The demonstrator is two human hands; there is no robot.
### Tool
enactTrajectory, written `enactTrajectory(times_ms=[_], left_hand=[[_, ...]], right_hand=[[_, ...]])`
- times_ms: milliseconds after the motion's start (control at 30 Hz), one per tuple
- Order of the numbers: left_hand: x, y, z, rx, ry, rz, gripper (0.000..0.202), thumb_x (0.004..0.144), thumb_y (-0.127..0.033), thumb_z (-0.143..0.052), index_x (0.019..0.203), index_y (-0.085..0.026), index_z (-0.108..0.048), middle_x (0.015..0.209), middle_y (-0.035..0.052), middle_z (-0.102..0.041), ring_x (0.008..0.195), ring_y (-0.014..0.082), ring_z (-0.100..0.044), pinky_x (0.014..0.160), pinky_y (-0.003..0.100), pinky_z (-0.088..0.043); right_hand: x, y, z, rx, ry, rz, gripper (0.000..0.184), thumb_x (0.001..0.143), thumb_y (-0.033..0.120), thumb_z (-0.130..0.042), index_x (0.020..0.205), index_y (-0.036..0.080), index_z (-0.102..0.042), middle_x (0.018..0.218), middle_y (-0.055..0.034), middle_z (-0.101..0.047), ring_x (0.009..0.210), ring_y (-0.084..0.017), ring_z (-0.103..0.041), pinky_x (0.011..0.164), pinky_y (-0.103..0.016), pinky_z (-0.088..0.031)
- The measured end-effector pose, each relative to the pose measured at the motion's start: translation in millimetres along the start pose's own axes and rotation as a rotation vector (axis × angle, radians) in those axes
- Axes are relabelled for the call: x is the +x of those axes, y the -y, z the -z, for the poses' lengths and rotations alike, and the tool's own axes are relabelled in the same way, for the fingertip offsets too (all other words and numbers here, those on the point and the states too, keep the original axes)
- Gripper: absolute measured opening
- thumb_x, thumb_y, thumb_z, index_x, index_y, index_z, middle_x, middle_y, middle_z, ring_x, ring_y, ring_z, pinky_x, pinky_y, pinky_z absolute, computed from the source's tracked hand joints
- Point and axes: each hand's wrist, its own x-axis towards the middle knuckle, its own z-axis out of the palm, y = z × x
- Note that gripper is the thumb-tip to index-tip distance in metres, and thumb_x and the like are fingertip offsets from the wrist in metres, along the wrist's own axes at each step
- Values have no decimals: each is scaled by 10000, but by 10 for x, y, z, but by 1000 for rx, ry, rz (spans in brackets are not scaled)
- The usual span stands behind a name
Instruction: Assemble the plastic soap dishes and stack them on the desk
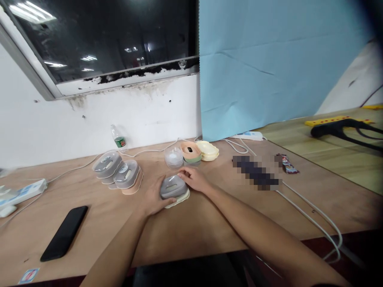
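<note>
A small rounded box [174, 186] with a grey lid, clear on top, and a cream scalloped base lies on the table in front of me. My left hand [156, 198] wraps round its left side, the thumb along the front edge. At the back right corner of the lid, the bent fingers of my right hand [194, 178] press against it. Just behind stand a stack of clear covers [174, 158], a stack of peach frames [190, 150] and a pile of cream scalloped trays [208, 150]. To the left are stacked similar grey-lidded boxes [127, 175].
A black phone [64, 234] lies at the front left, near a white power strip [25, 194]. A plastic bottle [118, 136] stands by the wall. At right are a blurred-out dark object [257, 173], a snack wrapper [287, 164] and white cables [311, 217].
</note>
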Motion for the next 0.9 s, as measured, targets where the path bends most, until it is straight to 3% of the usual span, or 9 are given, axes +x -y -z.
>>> enactTrajectory(times_ms=[100,167,233,333,467,567,667,767,900], left_hand=[[-5,37,-66,-71,-46,14,923,672,-525,-706,1423,-192,-284,1405,132,-435,1274,295,-433,1045,451,-361],[21,56,-75,-148,-137,51,883,683,-511,-702,1403,-190,-304,1347,130,-488,1225,282,-479,1016,438,-387],[40,71,-65,-245,-233,93,829,718,-509,-672,1391,-194,-305,1289,126,-528,1165,265,-527,971,419,-423],[36,81,-50,-384,-323,60,734,804,-525,-563,1394,-193,-280,1269,129,-541,1145,250,-540,936,392,-445],[5,83,-64,-447,-325,-118,718,868,-572,-402,1437,-186,-195,1400,151,-417,1177,258,-516,927,391,-450],[-6,86,-79,-307,-216,-140,703,838,-551,-488,1405,-188,-284,1403,144,-411,1220,270,-478,978,412,-418],[-6,74,-80,-146,-135,-92,650,806,-520,-565,1341,-193,-394,1363,129,-456,1250,276,-442,1032,441,-370],[-10,21,-56,-83,-75,-97,603,787,-527,-591,1283,-209,-467,1312,107,-503,1215,270,-466,1029,446,-376],[-22,-65,-16,-61,-21,-132,599,756,-543,-625,1250,-227,-503,1262,91,-537,1183,269,-484,1017,439,-391]], right_hand=[[-9,16,32,38,125,96,411,821,467,-592,1125,196,-637,1000,-69,-661,816,-166,-603,693,-264,-456],[-18,24,57,53,195,169,572,735,495,-680,1220,206,-586,1135,-93,-623,977,-213,-588,804,-311,-467],[-31,32,56,41,185,206,652,685,469,-729,1261,220,-554,1209,-103,-592,1060,-240,-561,880,-350,-451],[-61,36,14,6,30,208,436,771,328,-640,1194,237,-594,1162,-84,-621,970,-210,-592,838,-330,-463],[-70,-27,60,-27,-356,71,202,793,279,-551,947,192,-649,824,-55,-645,717,-176,-561,694,-295,-452],[-18,-168,256,63,-718,-137,232,850,366,-470,827,175,-599,700,-27,-571,653,-165,-503,620,-279,-417],[59,-349,480,181,-989,-301,351,869,487,-424,793,170,-553,655,-7,-512,617,-152,-476,574,-265,-402],[127,-470,593,360,-1064,-422,425,854,567,-406,930,168,-530,659,7,-499,492,-121,-448,463,-253,-382],[194,-443,555,606,-953,-469,526,821,587,-466,1174,198,-438,764,-8,-571,399,-94,-462,374,-242,-383]])
